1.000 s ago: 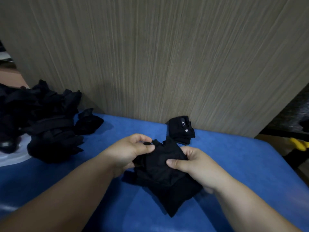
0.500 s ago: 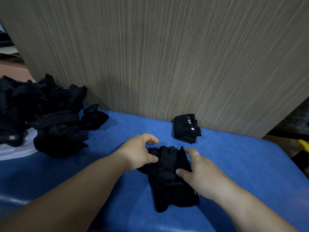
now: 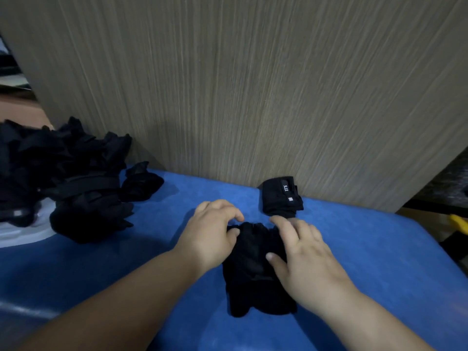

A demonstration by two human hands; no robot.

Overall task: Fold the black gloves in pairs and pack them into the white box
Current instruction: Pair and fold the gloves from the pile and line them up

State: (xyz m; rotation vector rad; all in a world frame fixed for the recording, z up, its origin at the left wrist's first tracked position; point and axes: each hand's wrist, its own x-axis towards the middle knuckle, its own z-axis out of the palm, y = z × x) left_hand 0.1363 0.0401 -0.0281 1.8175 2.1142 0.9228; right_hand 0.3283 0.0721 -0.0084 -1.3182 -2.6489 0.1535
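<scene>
- Black glove pair lies flat on the blue table, directly under and between both hands. Its long axis runs from 12 o'clock to 6 o'clock, with the near end towards the person.
- Left hand sits at the pair's 10 o'clock corner. Its fingers are curled, and thumb and forefinger appear to pinch the far edge of the cloth.
- Right hand covers the 3 o'clock side, fingers spread and nearly straight, pressing the cloth down without grasping it.
- Both hands are on the pair, so neither needs to reach. My guess is that the fold goes along the 12-to-6 line, led by the left hand at the far edge.
- One folded pair rests at 1 o'clock, just beyond the right fingertips.
- Loose gloves are heaped at 9 to 10 o'clock, well apart, partly on something white. Whether that is the box I cannot tell.
</scene>
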